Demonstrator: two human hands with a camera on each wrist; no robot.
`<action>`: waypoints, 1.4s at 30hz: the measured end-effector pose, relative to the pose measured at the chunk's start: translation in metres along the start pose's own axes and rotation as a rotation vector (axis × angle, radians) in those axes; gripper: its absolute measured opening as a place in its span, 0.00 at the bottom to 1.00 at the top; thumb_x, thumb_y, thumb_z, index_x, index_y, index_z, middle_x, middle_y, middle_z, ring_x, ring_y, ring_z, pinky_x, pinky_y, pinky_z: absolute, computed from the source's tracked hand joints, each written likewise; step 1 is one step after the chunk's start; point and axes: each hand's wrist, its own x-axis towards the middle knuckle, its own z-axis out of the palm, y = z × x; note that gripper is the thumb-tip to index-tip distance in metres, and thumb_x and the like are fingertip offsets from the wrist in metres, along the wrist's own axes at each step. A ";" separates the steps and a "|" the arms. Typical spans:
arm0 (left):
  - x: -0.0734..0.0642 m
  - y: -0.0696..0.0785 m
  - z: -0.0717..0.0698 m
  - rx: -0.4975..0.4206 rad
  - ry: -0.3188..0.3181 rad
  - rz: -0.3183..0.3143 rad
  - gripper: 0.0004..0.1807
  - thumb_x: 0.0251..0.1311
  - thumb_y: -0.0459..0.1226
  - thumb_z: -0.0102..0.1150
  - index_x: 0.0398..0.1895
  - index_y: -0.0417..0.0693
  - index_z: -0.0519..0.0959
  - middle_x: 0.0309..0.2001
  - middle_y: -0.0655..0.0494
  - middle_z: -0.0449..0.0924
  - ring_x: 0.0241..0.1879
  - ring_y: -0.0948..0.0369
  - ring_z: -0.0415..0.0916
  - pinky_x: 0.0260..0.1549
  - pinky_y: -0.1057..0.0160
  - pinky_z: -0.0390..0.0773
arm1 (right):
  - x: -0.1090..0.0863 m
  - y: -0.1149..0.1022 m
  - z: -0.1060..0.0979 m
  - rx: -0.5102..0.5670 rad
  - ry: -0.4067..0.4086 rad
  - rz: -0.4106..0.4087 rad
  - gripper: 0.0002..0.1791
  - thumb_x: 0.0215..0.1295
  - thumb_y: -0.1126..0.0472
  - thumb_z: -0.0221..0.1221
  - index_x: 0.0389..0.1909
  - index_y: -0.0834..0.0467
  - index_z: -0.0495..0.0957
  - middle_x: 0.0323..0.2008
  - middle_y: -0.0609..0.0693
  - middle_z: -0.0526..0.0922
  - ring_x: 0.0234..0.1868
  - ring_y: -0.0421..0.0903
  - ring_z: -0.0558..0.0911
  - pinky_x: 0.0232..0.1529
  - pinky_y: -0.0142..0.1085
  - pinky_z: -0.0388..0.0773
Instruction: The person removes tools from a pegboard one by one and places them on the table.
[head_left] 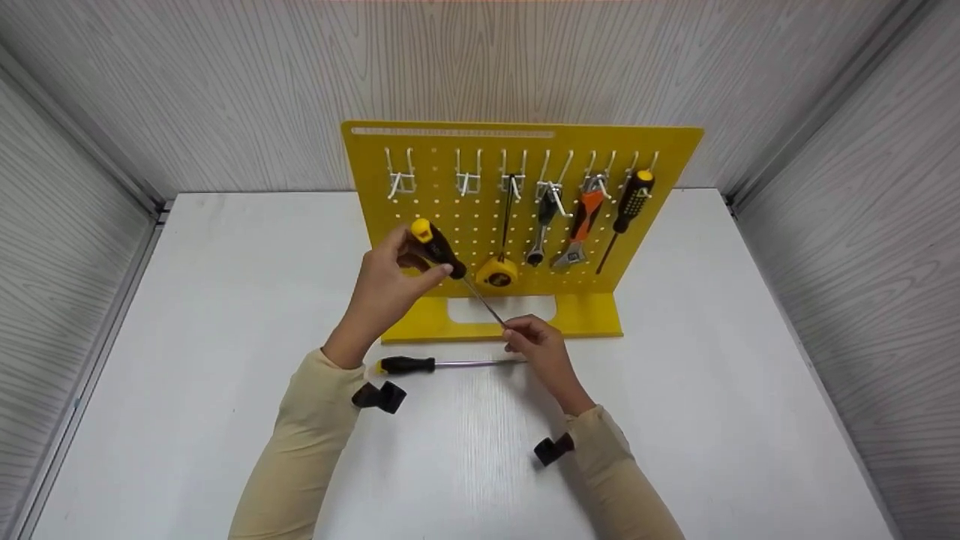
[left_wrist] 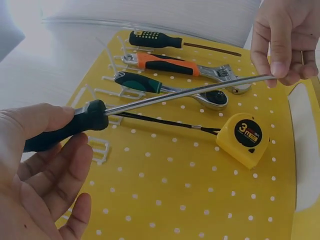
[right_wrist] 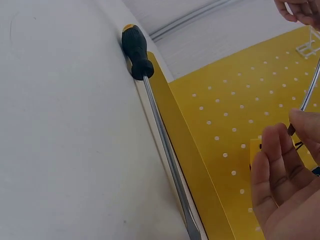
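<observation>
A screwdriver (head_left: 442, 251) with a black handle and yellow end cap is held in the air in front of the pegboard. My left hand (head_left: 390, 274) grips its handle, thumb along one side and fingers on the other. The tip end of its shaft is pinched between thumb and fingers of my right hand (head_left: 541, 352), lower and to the right. A second black-handled screwdriver (head_left: 406, 365) lies on the table below, its shaft pointing right; in the right wrist view its flat tip shows. The yellow pegboard (head_left: 420, 225) stands upright behind both hands.
Hooks on the board carry a yellow tape measure (head_left: 498, 272), a ratchet wrench (head_left: 546, 217), an orange-handled adjustable wrench (head_left: 585, 217) and a screwdriver with a dotted handle (head_left: 634, 202). Two hooks (head_left: 401, 182) at the left carry nothing. Wood-grain walls (head_left: 525, 60) enclose the white table (head_left: 247, 300).
</observation>
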 end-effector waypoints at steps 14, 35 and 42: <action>-0.017 -0.007 -0.009 -0.037 0.016 -0.023 0.23 0.55 0.36 0.68 0.52 0.40 0.72 0.45 0.45 0.80 0.48 0.54 0.77 0.52 0.58 0.73 | -0.007 -0.011 -0.013 0.064 0.039 -0.012 0.14 0.65 0.64 0.60 0.44 0.71 0.78 0.37 0.61 0.80 0.33 0.42 0.81 0.41 0.33 0.81; -0.034 -0.017 -0.017 -0.006 -0.004 -0.008 0.23 0.52 0.35 0.70 0.51 0.43 0.75 0.44 0.49 0.80 0.43 0.56 0.73 0.46 0.59 0.72 | -0.014 -0.018 -0.030 0.093 0.090 -0.014 0.07 0.65 0.65 0.60 0.41 0.64 0.80 0.35 0.55 0.82 0.33 0.44 0.81 0.42 0.32 0.81; -0.040 -0.026 -0.020 0.041 -0.011 -0.037 0.23 0.51 0.36 0.71 0.51 0.44 0.76 0.44 0.48 0.81 0.43 0.55 0.72 0.45 0.59 0.70 | -0.014 -0.014 -0.033 0.083 0.085 -0.035 0.09 0.63 0.63 0.62 0.40 0.65 0.81 0.37 0.57 0.82 0.35 0.47 0.82 0.42 0.33 0.81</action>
